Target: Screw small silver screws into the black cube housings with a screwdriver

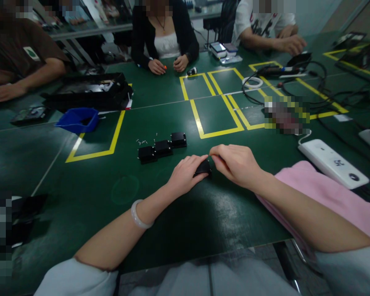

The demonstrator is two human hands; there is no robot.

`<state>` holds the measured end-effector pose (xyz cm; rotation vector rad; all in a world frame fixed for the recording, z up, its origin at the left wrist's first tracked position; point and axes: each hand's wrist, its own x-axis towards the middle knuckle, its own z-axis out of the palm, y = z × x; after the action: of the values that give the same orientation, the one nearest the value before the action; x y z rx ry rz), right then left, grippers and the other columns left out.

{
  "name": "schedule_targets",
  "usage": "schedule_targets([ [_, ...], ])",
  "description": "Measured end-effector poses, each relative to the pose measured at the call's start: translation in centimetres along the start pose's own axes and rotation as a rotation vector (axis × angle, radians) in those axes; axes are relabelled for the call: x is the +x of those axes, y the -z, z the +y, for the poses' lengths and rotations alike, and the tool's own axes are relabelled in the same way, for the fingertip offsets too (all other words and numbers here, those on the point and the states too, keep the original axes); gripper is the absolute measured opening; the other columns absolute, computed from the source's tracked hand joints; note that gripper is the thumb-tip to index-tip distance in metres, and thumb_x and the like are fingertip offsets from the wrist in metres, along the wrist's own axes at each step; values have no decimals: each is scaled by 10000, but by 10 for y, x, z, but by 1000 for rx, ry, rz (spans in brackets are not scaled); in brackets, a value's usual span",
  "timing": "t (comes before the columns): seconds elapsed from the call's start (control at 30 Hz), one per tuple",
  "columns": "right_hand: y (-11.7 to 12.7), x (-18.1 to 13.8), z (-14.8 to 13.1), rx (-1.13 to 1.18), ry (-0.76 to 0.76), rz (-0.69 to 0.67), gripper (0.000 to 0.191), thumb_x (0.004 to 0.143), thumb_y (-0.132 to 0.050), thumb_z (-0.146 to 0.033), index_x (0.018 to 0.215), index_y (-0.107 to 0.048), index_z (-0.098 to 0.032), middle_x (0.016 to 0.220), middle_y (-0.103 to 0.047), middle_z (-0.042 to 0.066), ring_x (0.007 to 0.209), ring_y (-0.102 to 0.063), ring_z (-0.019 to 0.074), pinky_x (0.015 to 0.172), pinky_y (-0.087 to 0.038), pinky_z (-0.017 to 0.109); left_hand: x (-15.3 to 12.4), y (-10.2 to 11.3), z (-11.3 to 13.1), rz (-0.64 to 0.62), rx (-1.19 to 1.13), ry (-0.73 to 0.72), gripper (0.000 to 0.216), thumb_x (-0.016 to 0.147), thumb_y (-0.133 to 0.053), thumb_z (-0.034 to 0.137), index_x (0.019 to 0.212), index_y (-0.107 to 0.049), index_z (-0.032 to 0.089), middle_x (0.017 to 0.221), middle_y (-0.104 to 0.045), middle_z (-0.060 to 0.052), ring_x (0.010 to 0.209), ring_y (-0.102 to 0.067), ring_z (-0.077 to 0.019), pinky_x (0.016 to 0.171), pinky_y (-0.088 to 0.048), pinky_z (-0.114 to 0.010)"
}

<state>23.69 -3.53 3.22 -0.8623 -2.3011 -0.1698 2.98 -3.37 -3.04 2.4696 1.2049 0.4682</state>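
My left hand (187, 174) is closed round a small black box-shaped part (203, 167), holding it on the green table. At the part's right corner my right hand (234, 162) is pinched, thumb against forefinger; whatever lies between the fingertips is too small to make out. Beyond my left hand, three similar black parts stand in a slanting row: a near one (146, 153), a middle one (163, 148) and a far one (179, 139). Small shiny bits stick out at their corners. Several tiny loose screws (142, 142) lie behind the row.
A blue bin (77, 120) and a black tray (89, 90) stand at left. Yellow tape rectangles (222, 132) mark the green tabletop (160, 230). At right are a pink cloth (308, 185), a white power strip (334, 162) and black cables (320, 96). Other people sit across the table.
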Motion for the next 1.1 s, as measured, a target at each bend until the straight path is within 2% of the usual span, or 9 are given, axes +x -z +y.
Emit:
schedule_targets([
  [0.17,-1,-1,1,-11,7,-6,345,1046,-415,-337,811,-609,-175,634,-651,12,534,-551,132,583,-378,261,1,-1,-1,1,-2,-1,454,963,-588,380,1370,-484,209,1185,-632,-77,1104,-573,-262,924,-471,-398],
  [0.37,-2,-2,2,26,-46,-35,242,1018,-415,-228,924,-630,-168,740,-698,32,606,-605,147,628,-402,269,0,-1,-1,-4,6,0,464,954,-597,389,1372,-480,225,1219,-627,-77,1103,-574,-263,925,-473,-405],
  [0.6,-3,-1,3,-35,-36,-8,316,1043,-413,-315,813,-588,-187,637,-649,6,539,-559,135,575,-366,261,0,1,0,-4,-9,0,455,954,-599,372,1367,-492,213,1207,-633,-81,1089,-574,-263,912,-474,-400],
  [0.77,-3,-1,2,-51,-21,0,214,1013,-422,-207,920,-610,-165,744,-703,27,608,-613,147,612,-397,266,0,0,-1,1,-3,-3,478,956,-595,389,1383,-477,207,1222,-630,-85,1085,-573,-264,919,-473,-409],
  [0.97,-1,-1,3,-83,-5,16,307,1032,-429,-277,777,-574,-188,605,-627,-7,518,-528,126,569,-361,260,1,1,0,-4,3,-4,469,958,-596,386,1374,-485,202,1219,-632,-87,1091,-576,-265,910,-475,-400],
  [1.1,-2,0,2,-58,-5,32,211,1016,-451,-222,889,-609,-163,697,-689,12,567,-589,133,597,-396,256,1,1,0,-3,-4,0,468,956,-598,381,1375,-484,208,1222,-632,-89,1091,-575,-265,917,-475,-405],
])
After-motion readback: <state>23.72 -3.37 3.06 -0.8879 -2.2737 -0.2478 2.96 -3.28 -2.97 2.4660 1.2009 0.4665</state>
